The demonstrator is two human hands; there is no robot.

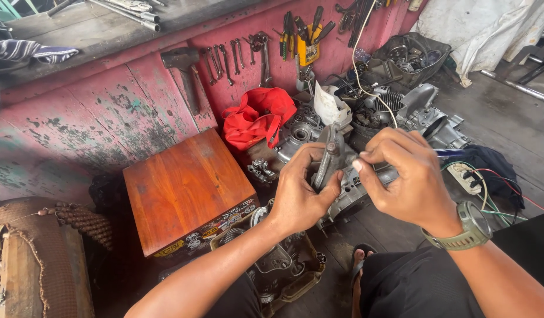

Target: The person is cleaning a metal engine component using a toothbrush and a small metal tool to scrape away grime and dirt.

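Right of the wooden box [186, 188], my left hand [298, 194] is clamped on a grey engine part [334, 154] while my right hand [407, 176] pinches a blue-handled tool [450, 153] against it, so it's mid-job, casing [366, 182] still open, spares everywhere.

Left hand [301, 191] grips a grey engine part [331, 154]; right hand [404, 176] pinches a blue-handled tool [450, 153] beside it.

Two hands [301, 188] [410, 179], one wooden box [186, 188], one red bag [257, 118]
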